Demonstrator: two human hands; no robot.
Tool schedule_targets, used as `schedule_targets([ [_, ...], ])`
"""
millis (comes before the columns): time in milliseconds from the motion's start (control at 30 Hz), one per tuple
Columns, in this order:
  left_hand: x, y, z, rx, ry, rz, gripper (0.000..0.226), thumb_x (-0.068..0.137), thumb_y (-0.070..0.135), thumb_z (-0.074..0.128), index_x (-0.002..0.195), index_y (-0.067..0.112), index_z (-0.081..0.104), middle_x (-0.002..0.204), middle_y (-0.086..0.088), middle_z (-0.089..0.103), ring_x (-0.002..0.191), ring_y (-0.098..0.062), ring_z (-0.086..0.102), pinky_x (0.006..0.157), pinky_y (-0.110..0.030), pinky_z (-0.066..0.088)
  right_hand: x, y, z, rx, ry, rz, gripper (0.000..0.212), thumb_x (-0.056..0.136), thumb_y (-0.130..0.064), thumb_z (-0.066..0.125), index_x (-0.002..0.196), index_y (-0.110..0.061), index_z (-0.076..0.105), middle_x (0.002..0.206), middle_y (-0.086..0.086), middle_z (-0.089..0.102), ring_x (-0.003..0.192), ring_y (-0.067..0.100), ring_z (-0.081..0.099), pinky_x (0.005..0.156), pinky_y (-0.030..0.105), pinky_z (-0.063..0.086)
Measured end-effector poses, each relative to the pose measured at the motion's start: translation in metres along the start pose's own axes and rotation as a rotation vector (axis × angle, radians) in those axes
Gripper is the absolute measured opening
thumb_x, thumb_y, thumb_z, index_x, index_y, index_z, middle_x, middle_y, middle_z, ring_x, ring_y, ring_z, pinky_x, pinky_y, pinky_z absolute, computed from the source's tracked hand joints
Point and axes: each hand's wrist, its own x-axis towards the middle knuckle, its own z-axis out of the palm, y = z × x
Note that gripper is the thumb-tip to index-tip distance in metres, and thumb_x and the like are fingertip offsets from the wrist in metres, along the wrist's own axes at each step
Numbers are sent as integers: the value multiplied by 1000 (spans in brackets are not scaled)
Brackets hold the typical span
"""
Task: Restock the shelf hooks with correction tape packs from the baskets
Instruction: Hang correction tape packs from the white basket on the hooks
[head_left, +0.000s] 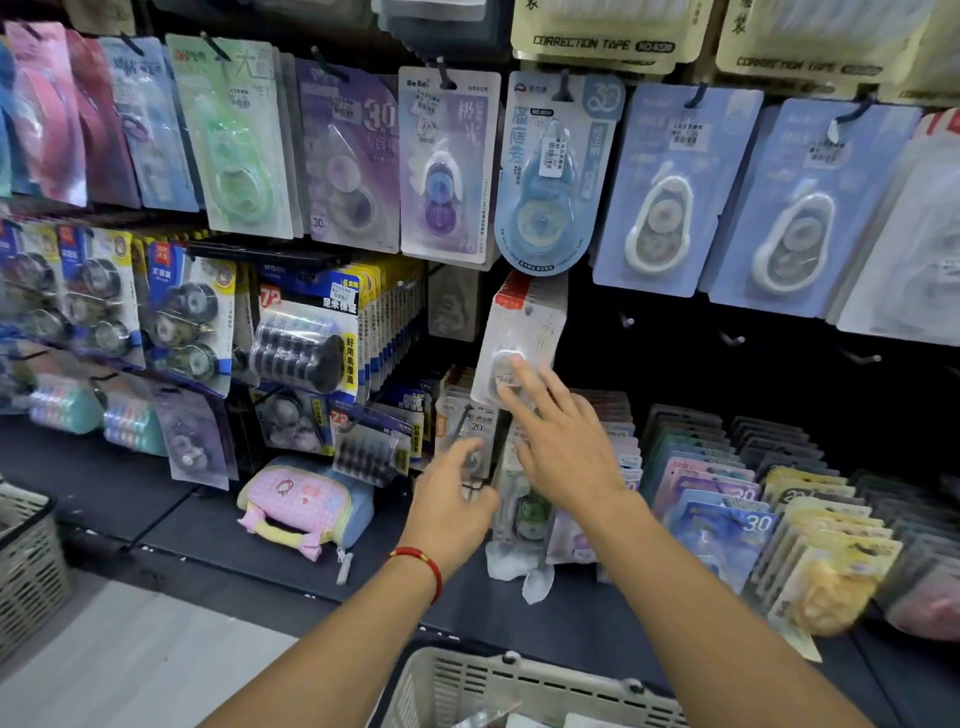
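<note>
A stack of white, red-topped correction tape packs (524, 332) is seen hanging tilted below the blue packs, its clear blister touched by the straight, spread fingers of the right hand (561, 441). The blurred left hand (452, 499) is extended toward lower packs; its grip cannot be told.

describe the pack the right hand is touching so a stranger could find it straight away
Start at the round-bottomed light blue pack hanging in the middle of the upper row. Straight below it, a white pack with a red top edge hangs tilted, the right hand's straight fingertips on its clear blister. It hangs beside bare hooks on its right.
</note>
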Motion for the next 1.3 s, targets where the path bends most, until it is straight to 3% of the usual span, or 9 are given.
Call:
schedule_targets([
  [133,-4,2,-5,96,-55,25,48,94,7,64,140,20,58,137,1,60,124,-15,57,110,-36,47,-1,-10,-8,34,23,8,71,97,-22,57,162,-29,28,174,-7,-15,157,28,16,108,46,44],
  [267,-15,-4,-13,209,-181,33,41,94,7,63,133,18,62,125,4,61,113,-15,61,97,-25,47,-44,-4,-6,219,23,53,52,97,-17,56,149,-19,52,169,3,27,146,28,37,105,44,48],
  [433,-35,-28,-7,492,-508,79,29,93,8,62,119,15,70,114,-1,72,106,-21,67,96,-32,52,-144,34,25,393,-284,313,26,99,-20,56,120,-20,70,107,5,76,100,31,69,82,41,55],
  [700,-119,-105,54,1081,-1121,88,46,99,24,59,144,27,54,148,-7,53,137,-29,50,112,-38,43,-309,49,116,435,-1034,508,17,98,-28,63,108,-17,71,123,11,67,121,32,64,91,34,51],
  [800,-152,-123,81,988,-1128,7,47,101,22,57,147,25,51,148,-9,52,137,-28,49,112,-37,41,-367,17,153,466,-1140,598,83,95,-49,70,160,-15,32,166,13,30,152,34,34,121,45,34],
  [900,-186,-137,104,885,-1105,-69,47,102,22,57,148,22,50,147,-11,52,136,-27,49,111,-34,40,-402,-27,173,357,-1134,575,119,93,-49,74,165,-10,-12,172,19,-17,160,41,-7,128,58,11],
  [1000,-212,-147,115,793,-1039,-117,44,101,18,56,145,22,53,148,-10,52,137,-25,49,112,-30,37,-409,-38,175,358,-1080,567,104,101,-24,65,165,-11,-16,172,17,-20,160,39,-10,129,58,9],
  [1133,-220,-140,121,605,-885,-156,41,98,11,59,138,19,59,141,-8,59,129,-22,55,108,-25,40,-385,-1,138,681,-783,875,52,101,-1,53,152,-11,52,151,19,55,130,36,58,108,46,52],
  [1300,-205,-114,129,337,-601,-135,47,94,15,70,139,23,58,135,-3,62,110,-16,59,91,-22,46,-350,39,76,693,-411,889,37,90,4,61,107,-21,83,103,-2,80,89,15,73,79,29,62],
])
